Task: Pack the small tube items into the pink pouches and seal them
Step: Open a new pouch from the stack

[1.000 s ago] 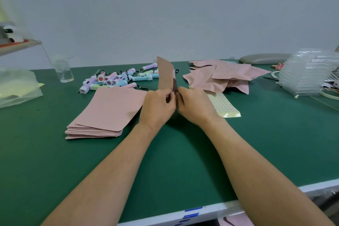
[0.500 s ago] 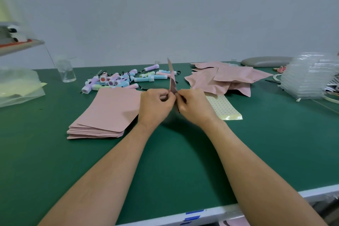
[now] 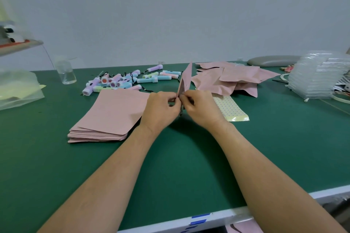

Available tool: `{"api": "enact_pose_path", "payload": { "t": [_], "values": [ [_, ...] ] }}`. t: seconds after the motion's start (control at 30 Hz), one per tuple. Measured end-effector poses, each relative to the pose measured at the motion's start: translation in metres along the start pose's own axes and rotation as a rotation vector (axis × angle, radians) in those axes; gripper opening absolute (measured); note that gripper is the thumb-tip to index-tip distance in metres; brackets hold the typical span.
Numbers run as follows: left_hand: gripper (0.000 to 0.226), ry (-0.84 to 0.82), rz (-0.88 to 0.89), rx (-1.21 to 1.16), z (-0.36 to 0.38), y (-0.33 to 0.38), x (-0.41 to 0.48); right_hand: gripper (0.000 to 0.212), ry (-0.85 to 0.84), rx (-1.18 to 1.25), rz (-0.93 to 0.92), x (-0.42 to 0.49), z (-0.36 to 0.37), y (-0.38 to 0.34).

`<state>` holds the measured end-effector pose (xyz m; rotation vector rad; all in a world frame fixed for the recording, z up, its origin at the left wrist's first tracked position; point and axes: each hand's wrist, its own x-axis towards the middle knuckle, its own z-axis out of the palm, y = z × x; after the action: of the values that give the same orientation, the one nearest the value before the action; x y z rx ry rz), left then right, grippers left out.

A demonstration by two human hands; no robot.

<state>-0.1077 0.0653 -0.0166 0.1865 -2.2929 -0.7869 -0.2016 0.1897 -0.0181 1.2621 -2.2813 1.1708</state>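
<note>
- Setting: green tabletop (image 3: 189, 166) against a plain pale wall (image 3: 170, 15).
- Left hand (image 3: 161, 108) and right hand (image 3: 202, 108): together at centre, the fingertips of each pinching the near, lower edge of one pink pouch (image 3: 186, 78), which stood upright between them.
- Change: a second earlier that pouch had shown me its broad face. It had since turned edge-on to a thin sliver, and my hands had drawn closer at its mouth.
- Reading: I judged that I was parting the mouth. Whether anything was inside, I could not tell.
- Tube items (image 3: 121, 81): loose heap at the far left of centre, well apart from my hands.
- Flat pouches (image 3: 111, 113): stack just beside my left hand.
- Puffed pouches (image 3: 231, 79): pile beyond my right hand, likely packed already.
- Dotted sticker sheet (image 3: 229, 108): just beside my right hand, presumably for sealing.
</note>
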Motion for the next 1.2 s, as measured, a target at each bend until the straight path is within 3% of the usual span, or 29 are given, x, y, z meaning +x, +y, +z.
{"api": "enact_pose_path", "payload": {
  "t": [0.13, 0.3, 0.43, 0.67, 0.8, 0.93, 1.07, 1.2],
  "values": [
    [0.028, 0.014, 0.063, 0.147, 0.004, -0.003, 0.0, 0.034, 0.038, -0.18, -0.043, 0.0, -0.004, -0.003],
    [0.033, -0.019, -0.008, 0.154, 0.007, -0.002, 0.003, 0.037, -0.037, -0.383, -0.038, 0.004, -0.007, -0.003],
    [0.039, 0.009, -0.083, 0.131, 0.007, 0.002, 0.004, 0.045, -0.037, -0.393, -0.047, 0.005, -0.008, -0.004],
    [0.035, 0.041, -0.151, 0.097, 0.006, 0.006, 0.004, 0.038, -0.026, -0.345, -0.045, 0.007, -0.009, -0.008],
    [0.033, 0.233, -0.258, 0.017, -0.013, -0.021, 0.013, 0.037, 0.056, -0.263, -0.092, -0.002, -0.012, -0.014],
    [0.019, 0.21, -0.058, 0.12, -0.009, -0.007, 0.003, 0.037, 0.072, -0.281, 0.091, -0.001, -0.003, -0.014],
    [0.021, 0.107, 0.057, 0.233, 0.005, 0.01, 0.001, 0.04, 0.186, 0.025, 0.342, 0.004, -0.002, -0.014],
    [0.02, 0.216, 0.106, 0.303, 0.008, 0.017, 0.001, 0.037, 0.151, -0.072, 0.437, 0.002, -0.006, -0.008]
  ]
}}
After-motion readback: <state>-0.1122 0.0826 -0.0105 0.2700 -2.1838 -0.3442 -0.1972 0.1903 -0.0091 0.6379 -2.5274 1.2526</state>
